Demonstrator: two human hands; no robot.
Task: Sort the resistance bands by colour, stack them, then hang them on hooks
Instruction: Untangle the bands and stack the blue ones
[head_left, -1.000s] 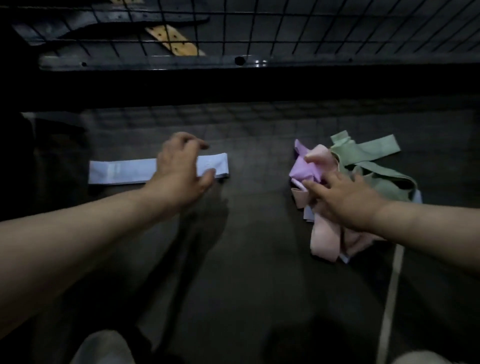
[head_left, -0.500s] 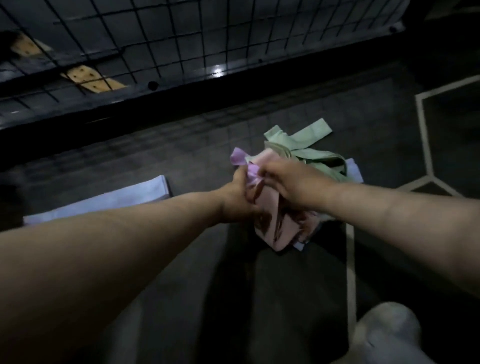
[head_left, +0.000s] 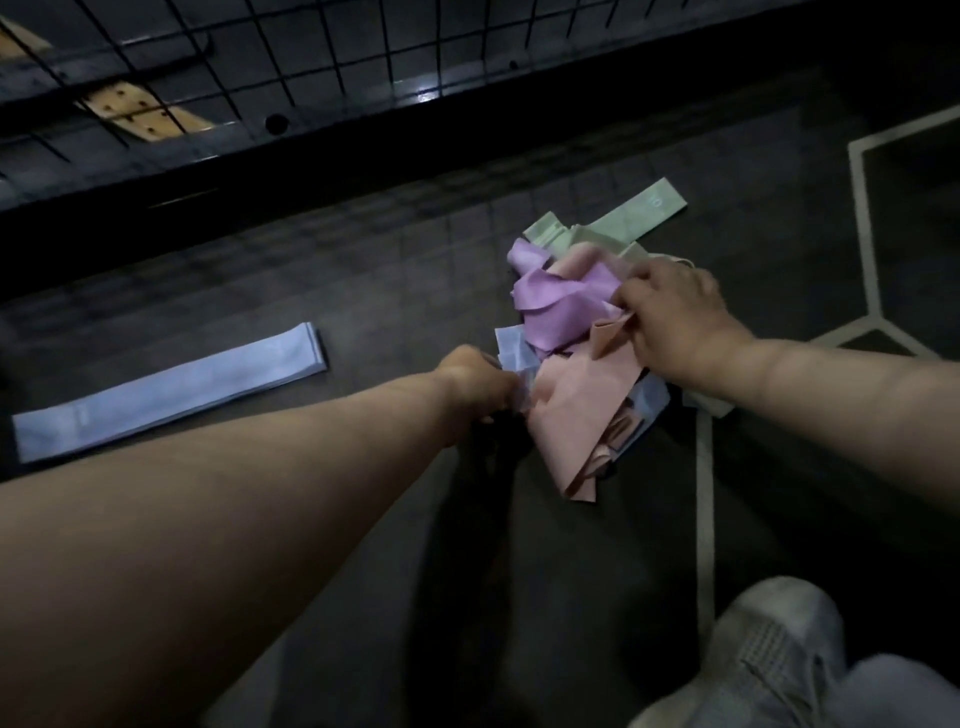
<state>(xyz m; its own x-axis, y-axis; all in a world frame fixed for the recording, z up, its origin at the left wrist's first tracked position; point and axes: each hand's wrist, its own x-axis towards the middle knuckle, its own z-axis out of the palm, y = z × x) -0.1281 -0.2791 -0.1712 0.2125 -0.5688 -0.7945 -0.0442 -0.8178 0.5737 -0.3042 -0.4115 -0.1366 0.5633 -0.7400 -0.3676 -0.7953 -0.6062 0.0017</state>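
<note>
The dark floor (head_left: 363, 291) carries everything, with a wire grid (head_left: 311, 41) running along its far side; no hooks can be made out there. The sorting step is in hand, and stacking and hanging are not yet begun.

The mixed pile (head_left: 597, 415) lies to the right. In it I count at least 2 green bands (head_left: 639, 213), 1 purple band (head_left: 561, 306), a pink band (head_left: 587, 395) that may be several folded together, and 1 loose blue band (head_left: 511, 345).

Well apart to the left lies 1 flat blue stack (head_left: 171, 395); its layers are too thin to count.

There are 2 hands. The right hand (head_left: 675, 317) clamps curled fingers on the pink band beside the purple one. The left hand (head_left: 475, 382) curls on the loose blue band's near edge.

Next, the blue band likely needs drawing free while the right hand pins the rest, then laying squarely on the stack.
</note>
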